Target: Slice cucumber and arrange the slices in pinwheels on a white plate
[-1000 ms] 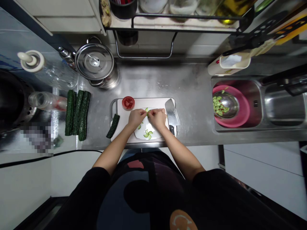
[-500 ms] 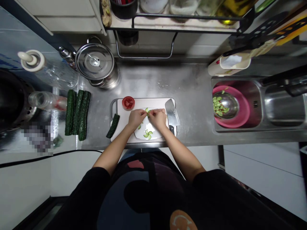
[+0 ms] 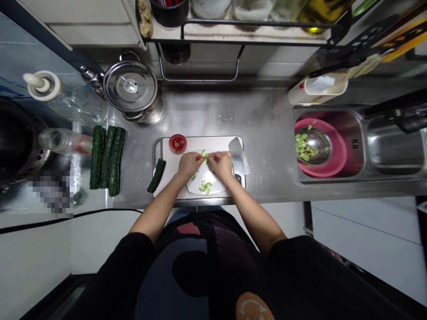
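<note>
My left hand (image 3: 189, 165) and my right hand (image 3: 221, 166) meet over the far part of a white plate (image 3: 218, 186). Both are closed, fingertips pinching at thin cucumber slices (image 3: 207, 157) that lie there. Nearer me, several cucumber slices (image 3: 206, 187) form a pinwheel on the same plate. The plate rests on a white cutting board (image 3: 173, 171). A cut piece of cucumber (image 3: 156, 175) lies at the board's left edge, and a small red dish (image 3: 178, 143) with red bits sits at its back left. Right of my right hand lies a cleaver (image 3: 239, 155).
Three whole cucumbers (image 3: 106, 161) lie on the steel counter at left, before a lidded steel pot (image 3: 131, 86). In the sink at right, a pink basin (image 3: 340, 153) holds a metal bowl (image 3: 322, 144) with green slices. A rack (image 3: 258, 42) with jars hangs above the back.
My fingertips have shifted slightly on the slices at the plate's far side, and more of those slices shows between them. Otherwise the scene stays the same.
</note>
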Demonstrator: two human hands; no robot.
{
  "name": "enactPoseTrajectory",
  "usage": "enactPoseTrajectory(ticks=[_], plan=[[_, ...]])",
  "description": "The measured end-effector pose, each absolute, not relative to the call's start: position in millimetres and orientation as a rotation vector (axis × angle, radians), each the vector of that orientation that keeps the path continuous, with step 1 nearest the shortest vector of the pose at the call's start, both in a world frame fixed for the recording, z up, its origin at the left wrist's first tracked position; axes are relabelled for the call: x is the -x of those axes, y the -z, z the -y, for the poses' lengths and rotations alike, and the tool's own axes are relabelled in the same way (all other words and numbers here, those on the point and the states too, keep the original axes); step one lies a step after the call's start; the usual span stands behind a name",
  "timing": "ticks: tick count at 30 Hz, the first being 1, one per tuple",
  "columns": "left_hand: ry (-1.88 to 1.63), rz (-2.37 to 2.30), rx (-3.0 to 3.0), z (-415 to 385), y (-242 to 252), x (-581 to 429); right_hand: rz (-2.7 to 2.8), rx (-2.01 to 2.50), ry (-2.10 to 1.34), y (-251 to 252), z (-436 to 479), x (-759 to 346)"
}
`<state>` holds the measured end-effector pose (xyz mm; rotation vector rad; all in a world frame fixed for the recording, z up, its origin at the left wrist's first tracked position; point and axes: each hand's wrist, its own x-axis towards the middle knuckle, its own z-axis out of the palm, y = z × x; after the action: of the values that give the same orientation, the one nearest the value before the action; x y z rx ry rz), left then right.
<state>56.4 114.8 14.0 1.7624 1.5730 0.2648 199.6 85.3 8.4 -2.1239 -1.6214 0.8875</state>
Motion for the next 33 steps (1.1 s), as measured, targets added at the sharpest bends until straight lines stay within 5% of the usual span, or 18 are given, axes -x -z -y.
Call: enactPoseTrajectory(ticks=[33], plan=[[-0.395,-1.408,-2.063,-114.4,4.0,-46.4,1.816,2.131,-0.860,-18.1,-94.7,-196.3]])
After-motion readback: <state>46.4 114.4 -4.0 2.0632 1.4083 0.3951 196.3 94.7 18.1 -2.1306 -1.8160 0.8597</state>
